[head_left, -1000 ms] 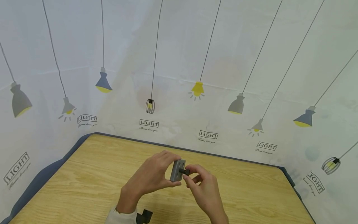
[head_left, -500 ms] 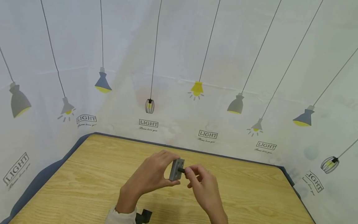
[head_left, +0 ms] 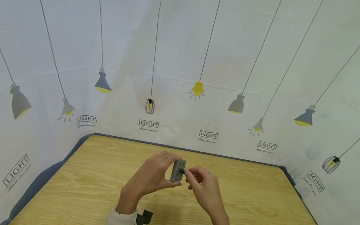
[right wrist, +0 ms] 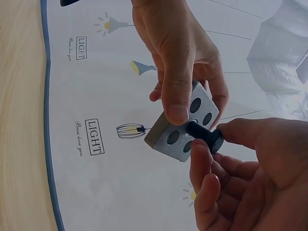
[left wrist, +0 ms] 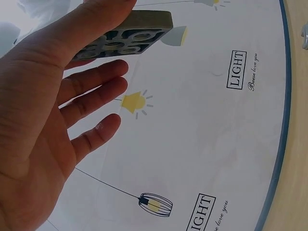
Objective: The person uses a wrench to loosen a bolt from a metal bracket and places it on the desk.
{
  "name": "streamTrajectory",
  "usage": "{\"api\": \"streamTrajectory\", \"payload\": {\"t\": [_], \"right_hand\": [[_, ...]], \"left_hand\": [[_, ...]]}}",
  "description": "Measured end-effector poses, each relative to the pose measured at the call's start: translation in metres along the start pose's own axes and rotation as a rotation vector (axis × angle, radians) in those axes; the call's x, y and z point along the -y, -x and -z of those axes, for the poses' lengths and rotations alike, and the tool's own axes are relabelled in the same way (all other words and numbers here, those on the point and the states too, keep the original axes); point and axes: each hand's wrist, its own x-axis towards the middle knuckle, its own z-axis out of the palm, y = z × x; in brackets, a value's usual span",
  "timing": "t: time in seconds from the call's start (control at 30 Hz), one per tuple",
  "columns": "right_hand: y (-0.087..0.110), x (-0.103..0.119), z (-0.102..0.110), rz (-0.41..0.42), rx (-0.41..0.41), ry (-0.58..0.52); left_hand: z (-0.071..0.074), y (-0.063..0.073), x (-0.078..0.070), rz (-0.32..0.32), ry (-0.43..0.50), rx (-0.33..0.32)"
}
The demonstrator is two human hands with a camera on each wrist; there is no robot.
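Between thumb and fingers my left hand (head_left: 152,173) holds a grey rectangular block (head_left: 176,171) up above the table. In the right wrist view several round holes show in the face of the block (right wrist: 173,137). A black bolt (right wrist: 204,134) stands out from the middle of that face, its far end in the block. My right hand (head_left: 205,189) pinches the bolt's head between thumb and index finger. From the left wrist view, the back of the block (left wrist: 130,41) shows a hollowed pattern, and the other fingers of my left hand (left wrist: 53,106) are spread below it.
A wooden table (head_left: 92,175) with a dark blue edge lies under both hands. Behind it hangs a pale sheet (head_left: 174,125) printed with lamps. A black device (head_left: 144,217) sits at the left wrist by the sleeve (head_left: 121,217).
My right thumb and index finger have shifted on the bolt's head, turning against it. Less of the bolt shows beyond my fingertips. The left hand and block stay nearly still.
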Motion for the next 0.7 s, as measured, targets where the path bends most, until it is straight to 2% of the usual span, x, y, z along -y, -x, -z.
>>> {"api": "streamTrajectory", "payload": {"t": [0.7], "right_hand": [[0.0014, 0.0023, 0.0009, 0.023, 0.0, 0.016]], "left_hand": [[0.0011, 0.0014, 0.0006, 0.0, -0.003, -0.011]]}}
